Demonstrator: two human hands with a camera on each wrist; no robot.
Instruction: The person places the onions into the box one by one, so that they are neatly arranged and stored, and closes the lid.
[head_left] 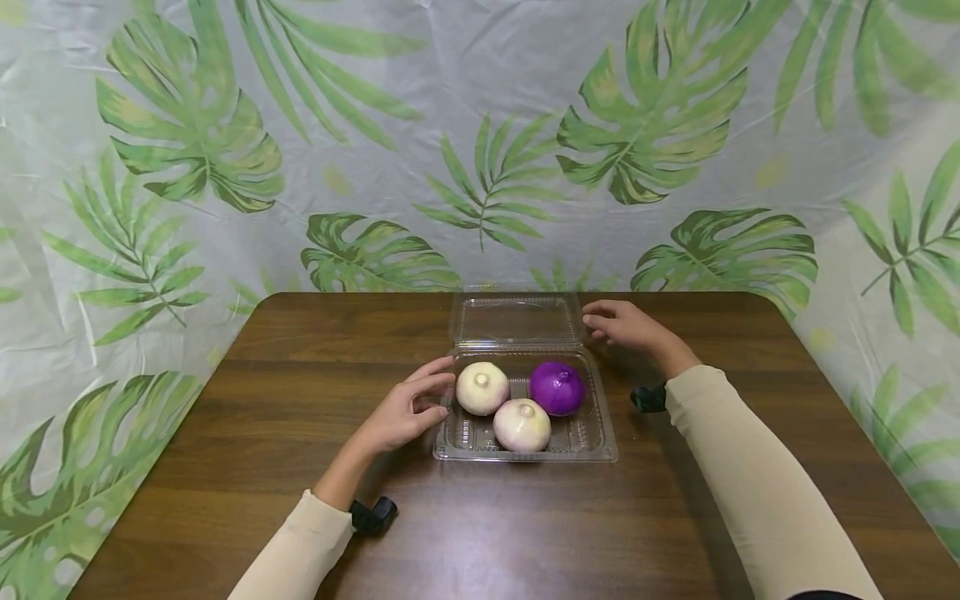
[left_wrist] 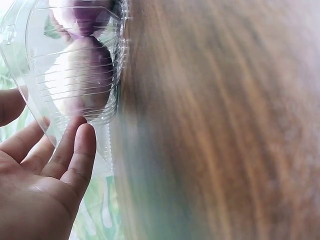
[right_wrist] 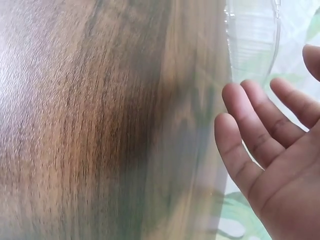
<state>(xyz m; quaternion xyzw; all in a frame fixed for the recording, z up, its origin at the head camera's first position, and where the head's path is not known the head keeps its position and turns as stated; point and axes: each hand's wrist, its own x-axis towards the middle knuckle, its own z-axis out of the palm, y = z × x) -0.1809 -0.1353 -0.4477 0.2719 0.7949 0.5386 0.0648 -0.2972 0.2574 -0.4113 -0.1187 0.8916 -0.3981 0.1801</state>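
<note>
Clear clamshell (head_left: 525,446), table centre, lid back at 12 o'clock, three onions inside. Your left hand (head_left: 408,408), fingers loosely apart, steadies its 9 o'clock wall; your right hand (head_left: 626,325), fingers relaxed, nears the lid (head_left: 517,319).

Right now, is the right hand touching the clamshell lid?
Apart. In the right wrist view the right hand is open, with bare wood showing between its fingertips and the lid. The head view agrees: the hand hovers just beside the lid's edge.
</note>
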